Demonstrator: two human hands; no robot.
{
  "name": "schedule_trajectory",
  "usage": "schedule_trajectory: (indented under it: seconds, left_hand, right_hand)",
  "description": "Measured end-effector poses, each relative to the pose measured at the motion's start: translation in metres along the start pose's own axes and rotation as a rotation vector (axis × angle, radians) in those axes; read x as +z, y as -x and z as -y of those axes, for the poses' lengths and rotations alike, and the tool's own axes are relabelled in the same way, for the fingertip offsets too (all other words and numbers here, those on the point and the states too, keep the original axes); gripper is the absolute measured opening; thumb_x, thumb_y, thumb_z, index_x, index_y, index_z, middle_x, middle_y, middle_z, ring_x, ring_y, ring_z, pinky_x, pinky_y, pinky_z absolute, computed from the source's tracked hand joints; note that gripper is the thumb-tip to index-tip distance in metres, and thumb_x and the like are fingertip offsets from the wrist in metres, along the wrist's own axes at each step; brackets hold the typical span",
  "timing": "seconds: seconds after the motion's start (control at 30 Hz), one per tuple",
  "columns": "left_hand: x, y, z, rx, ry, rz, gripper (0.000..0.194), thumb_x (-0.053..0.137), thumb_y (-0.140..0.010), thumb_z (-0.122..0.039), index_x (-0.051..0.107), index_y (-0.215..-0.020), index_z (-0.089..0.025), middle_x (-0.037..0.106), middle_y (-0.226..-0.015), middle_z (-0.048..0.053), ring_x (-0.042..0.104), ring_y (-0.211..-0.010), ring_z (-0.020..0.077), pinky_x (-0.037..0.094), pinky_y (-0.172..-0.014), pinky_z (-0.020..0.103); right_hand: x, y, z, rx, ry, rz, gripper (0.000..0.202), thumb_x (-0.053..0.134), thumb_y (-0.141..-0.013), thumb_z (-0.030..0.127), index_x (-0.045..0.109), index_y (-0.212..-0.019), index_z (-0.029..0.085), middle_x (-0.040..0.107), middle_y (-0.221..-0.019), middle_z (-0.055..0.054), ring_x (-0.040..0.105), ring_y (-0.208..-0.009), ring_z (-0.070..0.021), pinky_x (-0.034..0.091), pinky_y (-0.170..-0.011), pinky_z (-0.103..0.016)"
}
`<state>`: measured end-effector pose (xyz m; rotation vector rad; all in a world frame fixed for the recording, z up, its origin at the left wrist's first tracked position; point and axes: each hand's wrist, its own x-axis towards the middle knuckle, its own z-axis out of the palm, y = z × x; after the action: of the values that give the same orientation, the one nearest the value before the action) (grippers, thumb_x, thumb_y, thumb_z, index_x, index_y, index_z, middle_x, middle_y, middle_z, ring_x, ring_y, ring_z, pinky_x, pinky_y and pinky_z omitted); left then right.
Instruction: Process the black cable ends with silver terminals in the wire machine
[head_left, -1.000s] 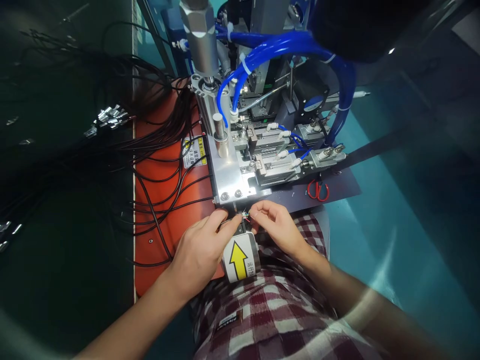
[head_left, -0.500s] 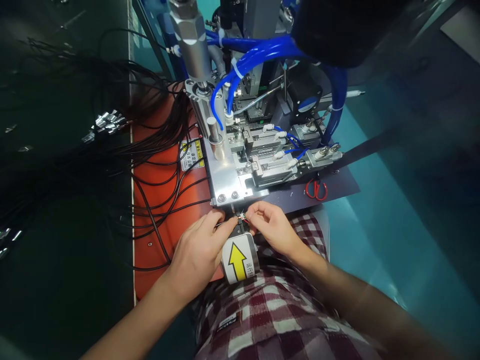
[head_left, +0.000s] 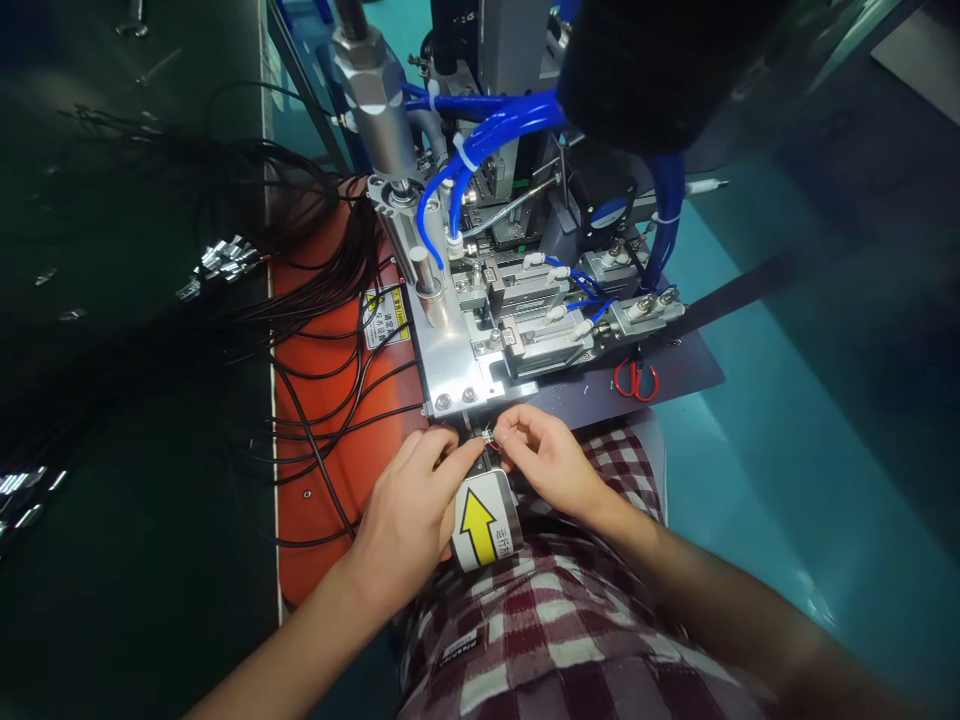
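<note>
My left hand (head_left: 412,500) is closed at the front of the machine, its thumb and forefinger at the end of a cable. Small coloured wires (head_left: 490,438), red and white among them, stick out between the fingertips of both hands. My right hand (head_left: 544,455) pinches at these wires from the right. Both hands are just below the machine's shiny metal plate (head_left: 450,370). Beneath the fingertips is a cover with a yellow arrow label (head_left: 478,520). What exactly lies between the fingers is partly hidden.
Black cables (head_left: 330,270) spread over the orange board (head_left: 322,520) on the left, with metal connectors (head_left: 225,262) beyond. Red-handled scissors (head_left: 636,380) lie right of the hands. Blue tubes (head_left: 517,112) arch over the machine's small metal cylinders (head_left: 547,345).
The view has shifted slightly. My left thumb sits a little farther right, nearer my right fingertips; the wires are still between the hands.
</note>
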<state>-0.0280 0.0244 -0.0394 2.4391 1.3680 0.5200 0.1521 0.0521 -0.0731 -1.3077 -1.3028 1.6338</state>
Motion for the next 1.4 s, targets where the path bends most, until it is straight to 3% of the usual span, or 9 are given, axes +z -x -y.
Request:
schedule_trajectory:
  seconds: [0.2,0.4,0.7,0.87,0.97,1.1,1.27,1.4]
  left_hand:
    - [0.001,0.000,0.000,0.006,0.030,-0.002,0.032,0.046,-0.089,-0.011,0.059,-0.118,-0.010,0.056,-0.096,0.010,0.052,-0.086,0.0209,0.050,-0.071,0.032]
    - [0.003,-0.002,-0.005,-0.011,0.018,-0.011,0.031,0.043,-0.089,-0.008,0.060,-0.114,-0.009,0.058,-0.092,0.010,0.052,-0.081,0.0198,0.050,-0.069,0.032]
    - [0.005,-0.003,-0.007,-0.001,-0.043,-0.008,0.031,0.039,-0.089,-0.009,0.060,-0.113,-0.009,0.059,-0.090,0.010,0.052,-0.079,0.0198,0.050,-0.068,0.032]
    - [0.005,-0.003,-0.006,-0.003,-0.048,-0.019,0.032,0.040,-0.088,-0.008,0.060,-0.113,-0.008,0.059,-0.089,0.010,0.053,-0.079,0.0201,0.051,-0.068,0.031]
    - [0.006,-0.002,-0.006,0.008,-0.056,-0.028,0.032,0.041,-0.088,-0.008,0.061,-0.113,-0.007,0.060,-0.089,0.010,0.052,-0.078,0.0203,0.050,-0.066,0.032]
    - [0.006,-0.001,-0.006,0.002,-0.035,-0.032,0.032,0.041,-0.089,-0.008,0.061,-0.113,-0.008,0.059,-0.090,0.010,0.053,-0.078,0.0196,0.051,-0.067,0.032]
    - [0.006,-0.001,-0.006,-0.003,-0.020,-0.025,0.031,0.040,-0.090,-0.010,0.060,-0.114,-0.011,0.059,-0.090,0.008,0.053,-0.080,0.0191,0.051,-0.070,0.031]
    - [0.006,-0.001,-0.006,-0.012,-0.014,-0.023,0.031,0.039,-0.090,-0.010,0.060,-0.113,-0.012,0.059,-0.090,0.008,0.053,-0.081,0.0191,0.051,-0.071,0.032]
  right_hand:
    - [0.000,0.001,-0.001,-0.074,0.081,-0.029,0.014,0.052,-0.088,0.029,0.052,-0.077,0.020,0.053,-0.060,0.003,0.050,-0.054,-0.0118,0.040,-0.052,-0.024]
    - [-0.004,-0.001,-0.001,0.031,-0.024,0.011,0.016,0.057,-0.085,0.034,0.054,-0.079,0.018,0.054,-0.060,0.003,0.054,-0.053,-0.0116,0.043,-0.053,-0.024]
    - [0.009,-0.002,0.003,0.008,-0.066,-0.150,0.020,0.062,-0.078,0.036,0.058,-0.075,0.017,0.052,-0.060,0.003,0.040,-0.047,-0.0081,0.032,-0.043,-0.022]
    - [0.012,0.001,-0.002,-0.142,0.058,-0.213,0.013,0.059,-0.080,0.030,0.057,-0.074,0.018,0.052,-0.064,0.002,0.044,-0.054,-0.0096,0.036,-0.050,-0.023]
    - [0.008,-0.001,-0.001,-0.023,-0.025,-0.183,0.013,0.059,-0.078,0.030,0.056,-0.073,0.018,0.051,-0.060,0.003,0.042,-0.049,-0.0087,0.034,-0.047,-0.022]
    - [0.000,-0.004,0.005,0.191,-0.190,-0.025,0.019,0.059,-0.078,0.033,0.058,-0.071,0.015,0.045,-0.047,0.007,0.037,-0.042,-0.0075,0.031,-0.045,-0.022]
    - [0.001,0.009,0.005,0.124,-0.120,-0.118,0.027,0.065,-0.076,0.043,0.057,-0.074,0.017,0.048,-0.052,0.006,0.043,-0.043,-0.0084,0.034,-0.043,-0.022]
    - [0.008,0.018,0.005,0.086,0.021,-0.142,0.022,0.062,-0.080,0.038,0.057,-0.073,0.018,0.049,-0.055,0.004,0.044,-0.046,-0.0096,0.035,-0.044,-0.023]
